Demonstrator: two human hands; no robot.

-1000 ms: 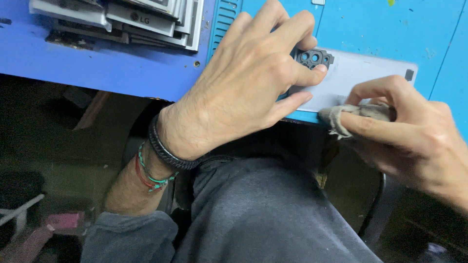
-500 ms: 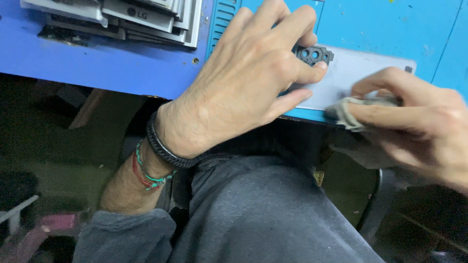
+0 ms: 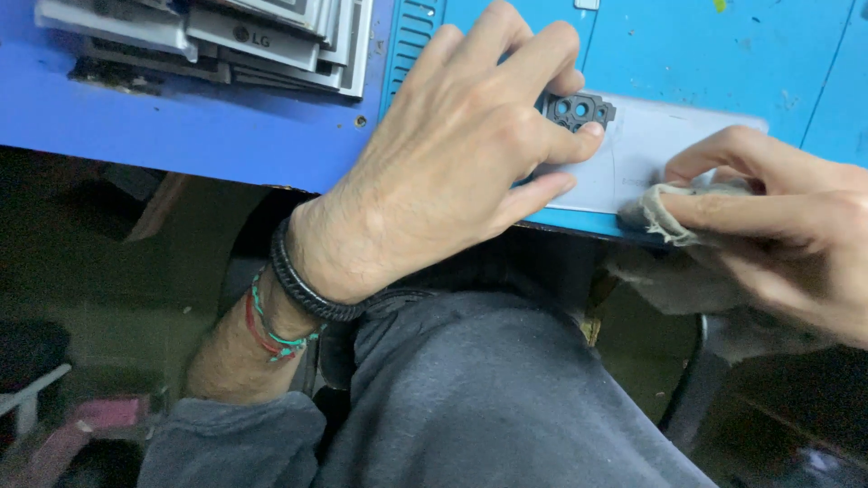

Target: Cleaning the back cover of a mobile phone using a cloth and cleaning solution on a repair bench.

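A pale grey phone back cover [image 3: 644, 158] with a dark camera frame [image 3: 579, 110] lies on the blue workbench [image 3: 181, 126] near its front edge. My left hand [image 3: 452, 154] presses down on the cover's left part, fingers spread over it beside the camera frame. My right hand [image 3: 778, 226] pinches a small grey cloth [image 3: 665, 212] and holds it against the cover's lower right part. Cords and a dark band circle my left wrist.
A stack of flat grey and white panels [image 3: 217, 36] lies at the bench's back left. A light blue ribbed mat [image 3: 411, 36] covers the bench under the cover. My grey-trousered leg [image 3: 488, 398] is below the bench edge, and a dark stool frame [image 3: 687, 380] stands to the right.
My right hand has slid the cloth leftward along the cover's lower edge and then a little up. The left hand has kept pressing in the same place.
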